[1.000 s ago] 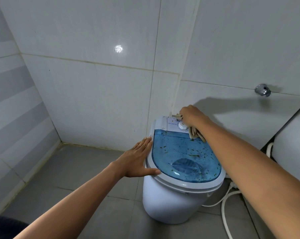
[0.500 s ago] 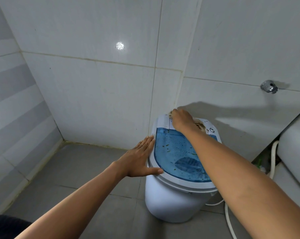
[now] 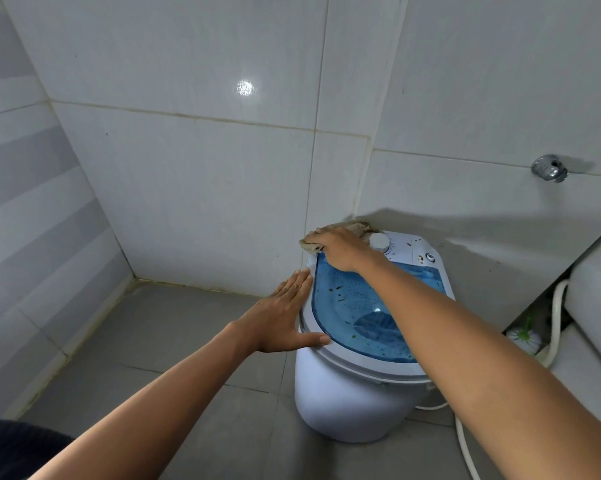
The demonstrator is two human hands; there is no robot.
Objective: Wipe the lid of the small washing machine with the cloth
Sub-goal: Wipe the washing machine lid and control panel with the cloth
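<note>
A small white washing machine [image 3: 347, 407] stands on the floor in the corner of a tiled room. Its translucent blue lid [image 3: 354, 306] is speckled with dark bits of dirt. My right hand [image 3: 337, 249] presses a beige cloth [image 3: 356, 227] onto the far left corner of the top, beside the white dial [image 3: 379, 242]. My left hand [image 3: 281, 313] lies flat with straight fingers against the left rim of the lid, thumb along the front edge. My right forearm crosses over the lid and hides its right part.
White tiled walls close in behind and to the left. A chrome wall fitting [image 3: 548, 169] sticks out at upper right. A white hose [image 3: 557, 317] and a white fixture [image 3: 596, 299] sit to the right, and a hose [image 3: 465, 445] trails on the grey floor.
My right hand has slid the cloth leftward along the back of the top, from the dial to the far left corner. My left hand stays on the rim.
</note>
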